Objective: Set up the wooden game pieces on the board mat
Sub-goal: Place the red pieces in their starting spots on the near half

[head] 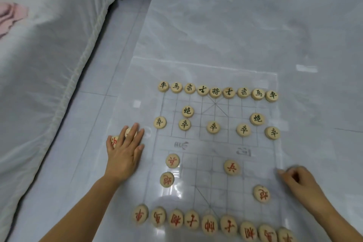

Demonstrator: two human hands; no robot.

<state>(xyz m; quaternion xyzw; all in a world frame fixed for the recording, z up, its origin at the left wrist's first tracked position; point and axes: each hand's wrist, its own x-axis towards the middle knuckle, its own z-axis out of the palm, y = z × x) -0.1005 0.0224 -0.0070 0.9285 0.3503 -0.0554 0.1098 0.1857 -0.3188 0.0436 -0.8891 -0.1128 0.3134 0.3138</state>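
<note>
- Sixteen black pieces [215, 92], far half of board mat [196, 76]: 車, 馬, 将, 卒.
- Red pieces [231, 167], one 兵, near half.
- My left hand [123, 151] lies flat on loose pieces [114, 140] beside the mat.
- My right hand [300, 180] is curled at the mat's right edge; I cannot tell its grip.
- Bed [49, 55] at left.

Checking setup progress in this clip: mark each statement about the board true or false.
1. The far row of black-lettered pieces holds nine. True.
2. The red soldiers on the mat number five. False: only two.
3. The left hand lies flat over loose pieces left of the grid. True.
4. The right hand rests on the red back row. False: it is by the mat's right edge, apart from that row.
5. Both black cannons are off the grid. False: both stand on it.
</note>
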